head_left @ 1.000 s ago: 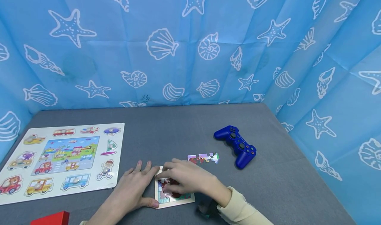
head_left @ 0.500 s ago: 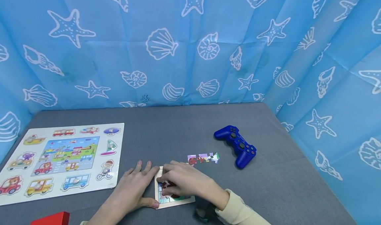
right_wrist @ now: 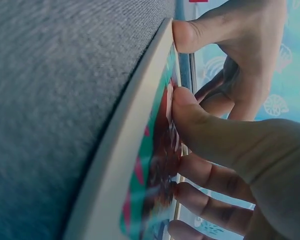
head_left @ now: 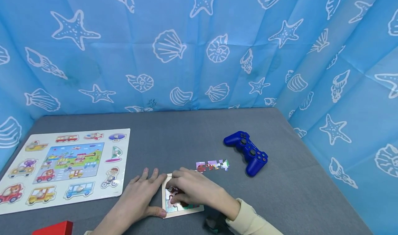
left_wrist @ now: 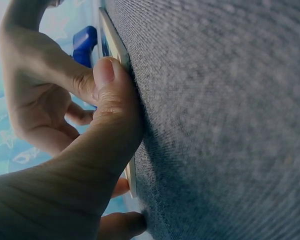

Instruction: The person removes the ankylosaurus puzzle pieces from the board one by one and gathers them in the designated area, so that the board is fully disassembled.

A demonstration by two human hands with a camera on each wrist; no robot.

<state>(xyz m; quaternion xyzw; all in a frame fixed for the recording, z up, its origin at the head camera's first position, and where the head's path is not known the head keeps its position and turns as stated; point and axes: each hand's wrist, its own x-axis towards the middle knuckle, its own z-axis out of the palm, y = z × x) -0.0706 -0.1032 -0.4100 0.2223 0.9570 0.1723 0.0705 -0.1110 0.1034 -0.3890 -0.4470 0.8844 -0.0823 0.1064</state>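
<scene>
A small jigsaw in a pale wooden frame lies flat near the table's front. Along its left side, the left hand is spread, thumb at the near corner and index finger at the far one. Bent over the picture, the right hand rests thumb and fingertips on the pieces. In the right wrist view, its thumb touches the picture inside the frame, fingers beyond it; whether a piece lies between them is hidden. The left wrist view has the left thumb against the frame's edge.
Just beyond the frame lie several loose jigsaw pieces. A blue game controller is farther right. On the left is a large vehicle puzzle board, with a red object in front. Something dark is under the right wrist.
The right hand's fingertips have shifted slightly over the picture, and its wrist has moved a little left. The left hand and the frame have stayed put.
</scene>
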